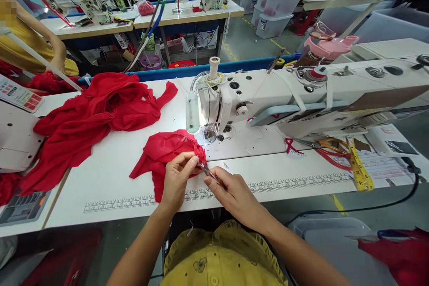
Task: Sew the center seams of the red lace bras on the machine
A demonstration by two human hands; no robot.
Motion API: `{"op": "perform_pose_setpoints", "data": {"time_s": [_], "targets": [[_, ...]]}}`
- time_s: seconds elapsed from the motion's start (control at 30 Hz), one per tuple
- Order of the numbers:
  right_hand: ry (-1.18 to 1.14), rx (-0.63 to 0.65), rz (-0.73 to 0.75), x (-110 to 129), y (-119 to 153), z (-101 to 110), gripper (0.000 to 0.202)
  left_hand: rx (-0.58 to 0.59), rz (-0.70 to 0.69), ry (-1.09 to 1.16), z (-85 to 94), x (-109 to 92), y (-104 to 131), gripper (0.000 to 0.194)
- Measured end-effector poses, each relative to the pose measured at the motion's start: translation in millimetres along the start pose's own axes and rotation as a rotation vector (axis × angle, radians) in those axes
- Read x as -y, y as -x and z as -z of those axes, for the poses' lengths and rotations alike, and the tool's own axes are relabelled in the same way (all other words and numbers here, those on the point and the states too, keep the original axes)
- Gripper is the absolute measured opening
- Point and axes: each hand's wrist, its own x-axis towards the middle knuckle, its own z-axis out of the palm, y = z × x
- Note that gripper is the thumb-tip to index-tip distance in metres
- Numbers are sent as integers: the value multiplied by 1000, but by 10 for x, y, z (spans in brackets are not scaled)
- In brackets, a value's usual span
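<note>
My left hand (178,179) pinches the gathered edge of a small red fabric piece (161,152), which lies in front of the sewing machine's needle area (214,134). In my right hand (234,192) is a pair of thread snips (209,172), its metal tip touching the red edge beside my left fingertips. My right fingers wrap round its handle and hide most of it. The rest of the red piece spreads loosely over the white table (110,178), left of my hands.
A large heap of red fabric (97,120) lies on the left. The sewing machine (268,94) spans the right. Scissors (331,144) and a yellow tape measure (358,167) lie beneath its arm. A printed ruler (284,184) runs along the front edge. Another person's arm (43,31) shows upper left.
</note>
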Motion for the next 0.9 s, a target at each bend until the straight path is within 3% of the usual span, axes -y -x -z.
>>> {"op": "perform_pose_setpoints", "data": {"time_s": [0.57, 0.9], "targets": [[177, -111, -3, -158, -58, -85, 37, -19, -37, -93, -34, -1, 2, 26], [210, -146, -38, -129, -51, -144, 31, -53, -75, -190, -37, 48, 14, 24]]}}
